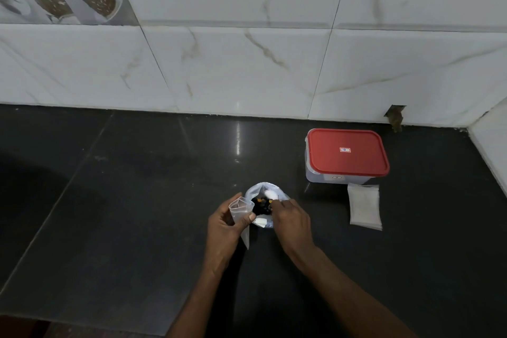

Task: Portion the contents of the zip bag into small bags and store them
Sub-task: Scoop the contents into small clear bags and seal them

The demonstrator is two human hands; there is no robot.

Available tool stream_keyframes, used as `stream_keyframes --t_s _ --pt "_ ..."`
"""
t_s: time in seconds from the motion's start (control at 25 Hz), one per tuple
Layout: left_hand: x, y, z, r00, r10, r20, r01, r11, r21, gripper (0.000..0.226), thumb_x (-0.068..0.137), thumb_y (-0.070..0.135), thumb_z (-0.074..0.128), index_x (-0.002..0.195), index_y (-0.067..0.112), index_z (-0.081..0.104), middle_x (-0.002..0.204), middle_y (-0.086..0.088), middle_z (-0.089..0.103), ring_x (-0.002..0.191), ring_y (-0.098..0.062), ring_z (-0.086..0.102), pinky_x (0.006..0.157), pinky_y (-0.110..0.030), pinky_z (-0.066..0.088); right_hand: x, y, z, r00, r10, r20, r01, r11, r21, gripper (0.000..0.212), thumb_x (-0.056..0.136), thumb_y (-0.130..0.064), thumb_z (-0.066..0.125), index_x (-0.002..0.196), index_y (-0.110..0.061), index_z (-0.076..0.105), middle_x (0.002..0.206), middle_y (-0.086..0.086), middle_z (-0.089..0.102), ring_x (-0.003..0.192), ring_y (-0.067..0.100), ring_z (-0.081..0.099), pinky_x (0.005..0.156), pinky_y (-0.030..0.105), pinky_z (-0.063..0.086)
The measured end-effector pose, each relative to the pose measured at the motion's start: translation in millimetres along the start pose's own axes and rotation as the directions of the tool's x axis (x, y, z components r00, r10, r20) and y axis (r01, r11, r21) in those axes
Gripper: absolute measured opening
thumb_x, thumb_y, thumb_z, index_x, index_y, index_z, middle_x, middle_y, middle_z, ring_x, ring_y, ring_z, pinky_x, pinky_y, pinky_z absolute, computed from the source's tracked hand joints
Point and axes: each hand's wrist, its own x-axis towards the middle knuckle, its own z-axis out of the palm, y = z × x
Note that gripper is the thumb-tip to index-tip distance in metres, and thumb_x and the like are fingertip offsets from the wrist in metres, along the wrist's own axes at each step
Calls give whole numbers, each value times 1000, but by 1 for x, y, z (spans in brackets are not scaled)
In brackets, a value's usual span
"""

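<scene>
- Black worktop carries the open zip bag, with dark pieces inside.
- Our left hand holds a small bag just beside it, the grip pinching its clear wall.
- Our right hand reaches into the zip bag; we cannot tell whether its grip pinches any pieces.
- One flat pale packet lies just before the red-lidded box.

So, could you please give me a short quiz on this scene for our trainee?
1. True or false: the left hand holds a small bag.
2. Where does the stack of spare bags lie? A) beside the red-lidded container B) on its lid C) against the wall
3. Which hand is at the mouth of the open zip bag?
Key: 1 true; 2 A; 3 the right hand.
</scene>
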Motion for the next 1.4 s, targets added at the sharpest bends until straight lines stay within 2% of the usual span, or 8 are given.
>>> stream_keyframes --t_s 0.16,0.32,0.64,0.84,0.92,1.04,1.28,1.4 --pt "3 -7 2 1000 -6 2 6 1000 14 53 79 -6 78 128 10 65 110 -4 78 103 -17 74 80 -21 57 12 -3 4 973 227 -39 -211 946 245 6 75 -3 68 74 -10 69 61 8 67 53 25 63 49 31 49" --pt "5 -8 4 1000 -1 0 1 999 39 53 77 -6 79 125 15 66 110 -3 78 102 -15 74 79 -20 57 20 10 2 881 460 113 -459 773 438 12 81 -12 66 85 -16 76 80 1 75 70 16 69 67 37 57" --pt "3 -9 9 998 63 -19 -57 974 219 66 69 10 90 127 28 64 117 6 72 108 -11 70 94 -36 56 12 13 -58 815 562 143 -469 492 734 9 79 -4 74 77 -13 74 65 -2 70 51 10 66 51 27 58" --pt "2 -6 14 997 76 -27 -69 974 216 67 62 24 88 125 24 66 116 6 73 106 -12 71 94 -41 58 -4 -2 -71 921 360 -151 -158 699 698 13 80 -5 72 77 -17 74 66 -8 69 59 7 65 54 23 52" --pt "2 -8 13 998 55 -14 -52 985 164 67 65 15 90 127 21 66 117 3 74 108 -15 71 93 -39 58 -15 -7 -58 932 46 -359 128 886 445 9 83 -7 67 78 -13 72 71 -3 69 63 12 63 58 31 53" --pt "-2 -6 13 999 34 0 -34 997 64 65 72 -4 84 130 16 62 117 -3 75 105 -13 72 83 -22 57 -31 -3 -32 816 -380 -436 446 893 57 13 90 -3 61 90 -7 73 90 6 72 72 18 65 65 32 55" --pt "-7 -8 13 999 52 -4 -52 999 -1 63 70 -4 83 127 14 64 118 -4 74 109 -20 71 87 -25 57 -28 5 -34 784 -346 -516 430 902 47 18 95 -5 57 99 -3 74 96 7 74 82 16 67 78 27 55" --pt "-9 -6 14 999 50 -4 -50 999 -2 67 72 -6 82 133 15 61 120 0 73 107 -9 71 83 -18 56 -21 18 -34 883 -76 -464 226 934 277 14 82 -2 71 95 -7 74 81 3 72 69 13 63 66 27 55"
